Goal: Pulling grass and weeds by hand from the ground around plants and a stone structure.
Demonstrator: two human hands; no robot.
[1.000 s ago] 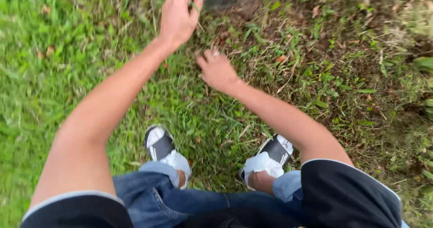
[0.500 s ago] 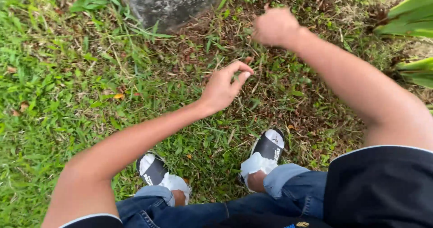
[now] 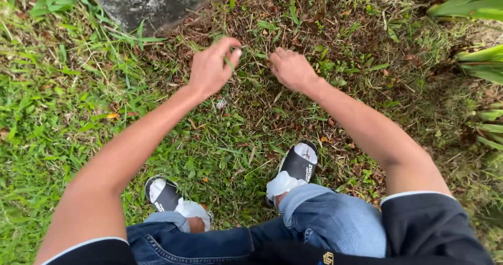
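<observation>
A: Count, near to far?

B: Two knees in blue jeans (image 3: pixel 319 218), two black slide sandals (image 3: pixel 299 163) over white socks, planted on the grass (image 3: pixel 47 139). Two bare arms reaching forward, dark short sleeves (image 3: pixel 429 228) with a pale edge. Two hands. One grey stone (image 3: pixel 152 3) at the top edge. One plant with broad green leaves (image 3: pixel 471 3) at the right edge.

A: Left hand?

B: Left hand (image 3: pixel 209 68) has thumb and forefinger pinched on one grass blade (image 3: pixel 229 63). Grip is clenched on it. Blade is thin, green, short, slanted, and sticks out just below the fingertips.

A: Right?

B: Right hand (image 3: pixel 291 68) is knuckles up, fingers curled down into the ground cover just beside the left. Can't tell if that grip holds anything; fingertips are hidden.

A: Where's the blade relative to the rest?

B: Between the two hands, above a thin patch, just short of the stone.

A: Ground?

B: Outdoors. Thick green grass on the left. Centre and right are sparse: brown soil (image 3: pixel 335 24), dry stems, dead leaf bits, small weeds. One yellow leaf (image 3: pixel 111 116) lies in the grass on the left.
</observation>
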